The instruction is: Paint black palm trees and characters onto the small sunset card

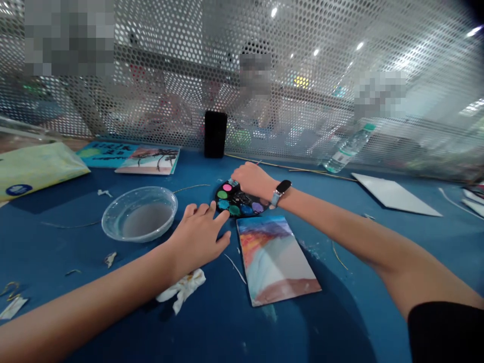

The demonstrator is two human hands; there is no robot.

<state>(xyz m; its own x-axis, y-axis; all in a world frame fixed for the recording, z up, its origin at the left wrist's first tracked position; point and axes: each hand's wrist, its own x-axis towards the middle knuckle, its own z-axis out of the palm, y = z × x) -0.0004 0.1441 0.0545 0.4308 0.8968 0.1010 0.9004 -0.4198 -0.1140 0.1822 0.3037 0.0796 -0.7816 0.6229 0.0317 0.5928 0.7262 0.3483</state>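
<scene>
A black palette (237, 210) with round wells of coloured paint lies flat on the blue table. My left hand (200, 232) is open, palm down, with its fingertips at the palette's near left edge. Over the palette's far side my right hand (255, 180) is closed, with its fingers curled; what they hold, if anything, is hidden. Just in front of the palette lies a small painting (278, 259) with blue, orange, pale and reddish-brown areas. A clear plastic bowl (139, 214) of greyish water stands left of my left hand. Partly under my left forearm is a crumpled white tissue (185, 290).
A black phone (215, 134) stands upright against the perforated metal screen (170, 101). A plastic bottle (350, 148) leans there to the right, near a white board (395, 194). At the left lie a yellow-green packet (41, 169) and a palm-tree picture (149, 160).
</scene>
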